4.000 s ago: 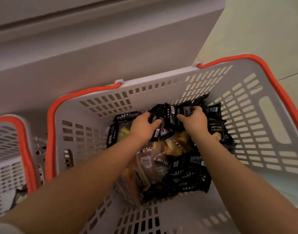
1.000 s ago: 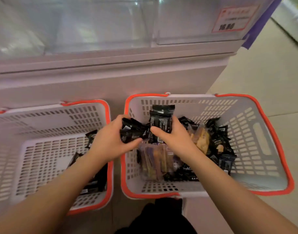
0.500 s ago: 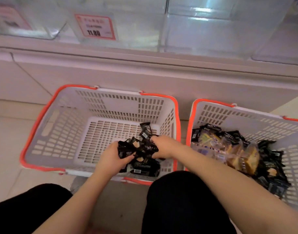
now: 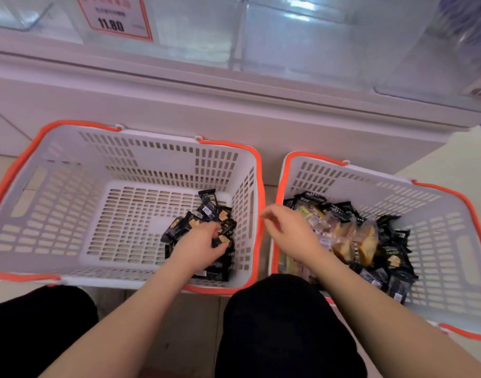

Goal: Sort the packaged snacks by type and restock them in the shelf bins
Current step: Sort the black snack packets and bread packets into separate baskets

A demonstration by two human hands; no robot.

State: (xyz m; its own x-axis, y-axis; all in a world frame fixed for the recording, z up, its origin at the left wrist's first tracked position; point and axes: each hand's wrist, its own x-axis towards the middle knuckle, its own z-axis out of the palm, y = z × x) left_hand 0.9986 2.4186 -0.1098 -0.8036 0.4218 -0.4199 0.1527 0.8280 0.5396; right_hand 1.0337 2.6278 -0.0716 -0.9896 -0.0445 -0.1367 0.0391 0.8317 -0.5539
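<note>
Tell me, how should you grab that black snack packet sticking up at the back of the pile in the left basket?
Probably pinch the black snack packet by its crimped top edge, coming straight down from above. It leans up with that flat end free above the other packets, while the white slatted basket wall stands close on its right and the left hand covers the pile in front.
</note>
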